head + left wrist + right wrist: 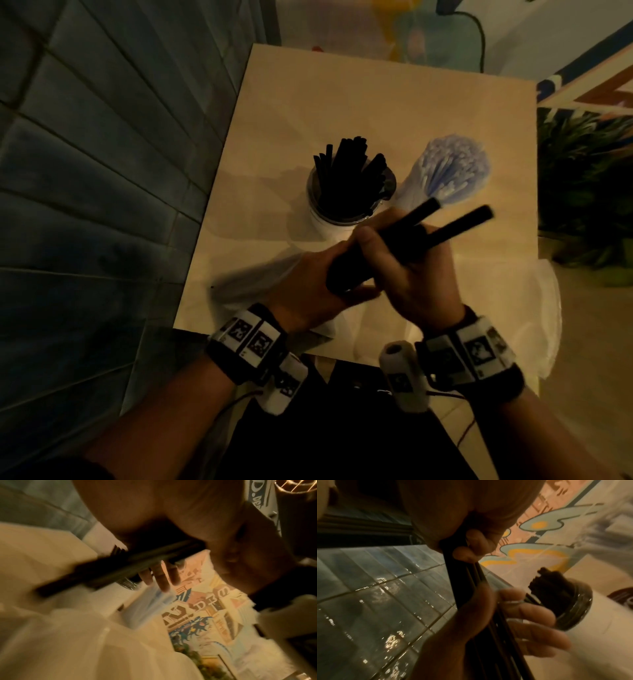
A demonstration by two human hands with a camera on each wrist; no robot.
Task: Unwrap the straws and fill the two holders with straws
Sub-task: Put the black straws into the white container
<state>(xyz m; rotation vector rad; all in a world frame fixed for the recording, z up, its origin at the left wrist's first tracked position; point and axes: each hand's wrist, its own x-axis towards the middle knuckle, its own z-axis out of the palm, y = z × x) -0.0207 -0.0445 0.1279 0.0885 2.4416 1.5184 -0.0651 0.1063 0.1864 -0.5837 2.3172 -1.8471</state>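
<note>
Both hands over the worktop [342, 102] now, left hand [308, 284] curled round the near end of a black straw bundle [394, 240], right hand [421, 270] pinching it further up, just this side of the white holder [329, 222] already bristling with black straws, blue straws [448, 168] beside it

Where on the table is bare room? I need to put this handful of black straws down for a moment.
The far part of the pale tabletop, beyond the white holder of black straws and the bundle of pale blue straws, is bare, as is the strip left of the holder. The near edge is crowded with clear plastic wrappers.
</note>
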